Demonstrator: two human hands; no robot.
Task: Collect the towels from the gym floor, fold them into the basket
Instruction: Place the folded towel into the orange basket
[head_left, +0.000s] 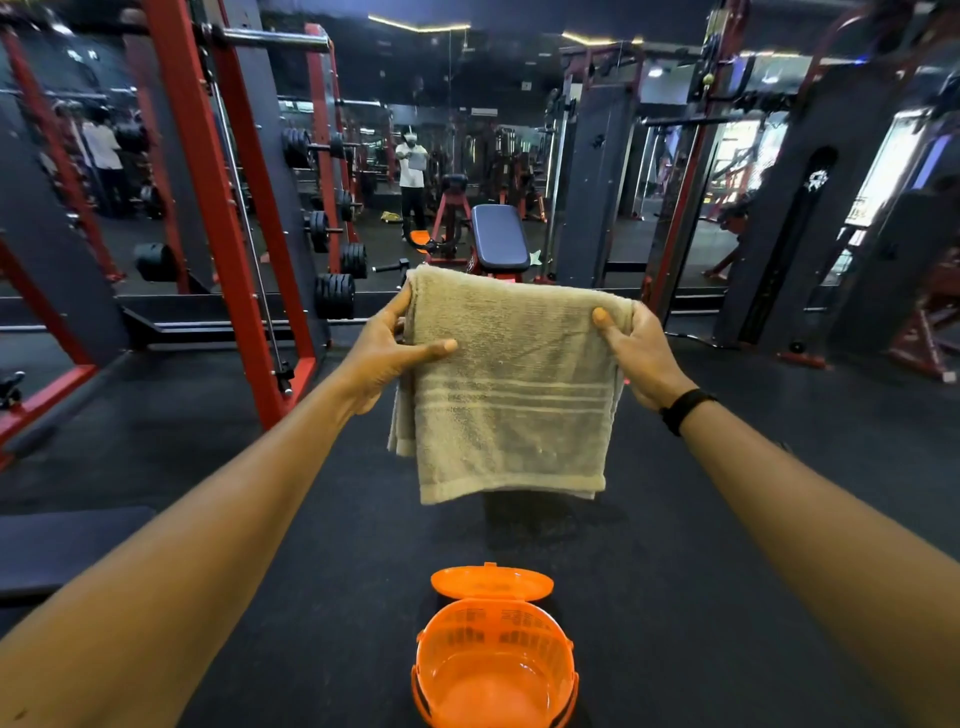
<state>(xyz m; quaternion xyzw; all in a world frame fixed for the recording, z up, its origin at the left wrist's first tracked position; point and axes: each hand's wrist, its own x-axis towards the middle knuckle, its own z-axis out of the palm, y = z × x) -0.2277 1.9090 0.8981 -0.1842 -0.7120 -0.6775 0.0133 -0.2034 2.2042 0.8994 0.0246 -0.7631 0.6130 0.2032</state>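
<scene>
A beige towel (506, 395), folded double with pale stripes across it, hangs in the air at arm's length. My left hand (387, 353) pinches its top left corner, thumb on the front. My right hand (636, 353) grips the top right corner, and that wrist wears a black band. Below the towel, on the black floor near my feet, stands an orange plastic basket (563, 654) with its lid flipped open at the back. Nothing lies inside the basket.
A red and black squat rack (228, 218) with weight plates stands to the left. Ahead is a padded bench (498, 236) before a mirror wall. Dark machine columns (789, 223) rise on the right. A black bench pad (62, 545) sits low left.
</scene>
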